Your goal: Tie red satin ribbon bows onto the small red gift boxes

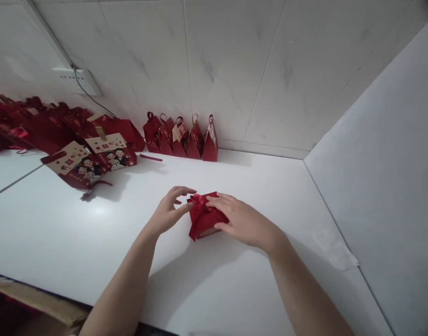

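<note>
A small red gift box (pixel 208 225) with a shiny red ribbon bow (pixel 199 200) on top sits on the white tabletop (pixel 214 289). My left hand (pixel 171 207) is at the box's left side, thumb and fingers apart, the thumb tip close to the bow. Whether that thumb touches the box I cannot tell. From the right, my right hand (pixel 243 217) reaches over the box with its fingers spread, fingertips resting on its top beside the bow and the thumb along its near side. Part of the box is hidden under the right hand.
Several small red boxes with loop handles (pixel 180 140) stand in a row against the tiled wall. Printed red gift boxes (pixel 110 151) crowd the left back. A loose red strip (pixel 150 157) lies near them. A white panel (pixel 385 154) bounds the right side.
</note>
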{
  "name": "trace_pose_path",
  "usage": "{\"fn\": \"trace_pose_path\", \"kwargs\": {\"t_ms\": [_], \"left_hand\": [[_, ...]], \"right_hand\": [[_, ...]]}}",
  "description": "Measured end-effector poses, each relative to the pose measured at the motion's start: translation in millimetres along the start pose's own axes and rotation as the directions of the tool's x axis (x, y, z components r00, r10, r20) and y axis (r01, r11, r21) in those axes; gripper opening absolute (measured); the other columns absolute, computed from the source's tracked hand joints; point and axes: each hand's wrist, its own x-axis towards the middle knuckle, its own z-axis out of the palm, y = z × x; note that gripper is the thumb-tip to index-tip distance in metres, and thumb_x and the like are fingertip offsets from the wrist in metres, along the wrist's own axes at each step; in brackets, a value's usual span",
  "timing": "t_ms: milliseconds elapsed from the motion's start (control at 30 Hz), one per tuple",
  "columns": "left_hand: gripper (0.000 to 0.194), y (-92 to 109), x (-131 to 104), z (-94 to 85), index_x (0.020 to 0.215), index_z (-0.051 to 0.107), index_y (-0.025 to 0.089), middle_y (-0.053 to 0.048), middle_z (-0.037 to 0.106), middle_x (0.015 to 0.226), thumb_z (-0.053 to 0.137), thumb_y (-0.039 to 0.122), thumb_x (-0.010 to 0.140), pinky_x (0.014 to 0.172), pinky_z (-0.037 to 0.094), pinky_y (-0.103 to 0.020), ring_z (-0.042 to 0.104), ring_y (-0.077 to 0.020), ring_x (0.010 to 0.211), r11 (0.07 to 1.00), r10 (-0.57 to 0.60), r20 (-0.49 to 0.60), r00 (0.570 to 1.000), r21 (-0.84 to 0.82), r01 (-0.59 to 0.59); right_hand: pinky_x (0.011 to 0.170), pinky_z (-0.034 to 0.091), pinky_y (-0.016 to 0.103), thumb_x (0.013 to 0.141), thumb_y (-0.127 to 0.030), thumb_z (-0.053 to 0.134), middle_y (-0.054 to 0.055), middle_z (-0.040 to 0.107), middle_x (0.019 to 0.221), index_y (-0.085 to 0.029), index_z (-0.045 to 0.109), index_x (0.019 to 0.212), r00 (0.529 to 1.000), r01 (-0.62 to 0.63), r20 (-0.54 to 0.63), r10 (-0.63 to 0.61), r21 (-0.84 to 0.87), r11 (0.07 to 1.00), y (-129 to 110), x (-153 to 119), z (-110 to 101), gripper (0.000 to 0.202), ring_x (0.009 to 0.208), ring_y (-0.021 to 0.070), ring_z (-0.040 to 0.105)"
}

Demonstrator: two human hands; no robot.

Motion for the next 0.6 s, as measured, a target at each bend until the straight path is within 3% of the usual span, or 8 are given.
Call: {"fn": "trace_pose_path", "kwargs": {"t_ms": [233, 467, 600], "left_hand": [[0.01, 3.3, -0.3, 9.6, 0.086, 0.066, 0.022, -0.007, 0.064, 0.116, 0.063, 0.03, 0.084, 0.098, 0.048, -0.042, 0.058, -0.0251, 0.114, 0.994, 0.073, -0.098, 0.992, -0.072, -0.08], [0.008, 11.2, -4.7, 28.9, 0.08, 0.054, 0.02, -0.002, 0.065, 0.083, 0.061, 0.023, 0.081, 0.084, 0.051, -0.036, 0.06, -0.0174, 0.079, 0.983, 0.135, -0.301, 0.944, -0.075, -0.165], [0.017, 13.1, -5.5, 31.1, 0.103, 0.057, 0.022, -0.002, 0.065, 0.09, 0.06, 0.027, 0.087, 0.089, 0.048, -0.036, 0.061, -0.0181, 0.088, 0.979, 0.163, -0.317, 0.934, -0.069, -0.194]], "right_hand": [[0.113, 0.037, 0.049, 0.089, -0.021, 0.056, 0.004, 0.052, 0.145, -0.027, 0.048, 0.14, 1.0, -0.006, -0.003, 0.006, 0.008, 1.0, -1.6, -0.4, 0.3, 0.053, 0.145, 0.0261, 0.032], [0.111, 0.038, 0.049, 0.089, -0.022, 0.056, 0.005, 0.053, 0.143, -0.028, 0.048, 0.139, 1.0, -0.002, -0.024, 0.002, 0.022, 1.0, -1.1, -0.5, 1.1, 0.051, 0.143, 0.0267, 0.035], [0.106, 0.042, 0.043, 0.09, -0.026, 0.056, 0.003, 0.056, 0.139, -0.03, 0.05, 0.135, 0.999, -0.002, -0.043, 0.004, 0.059, 0.998, -0.9, -4.1, -4.4, 0.046, 0.134, 0.0247, 0.046]]}}
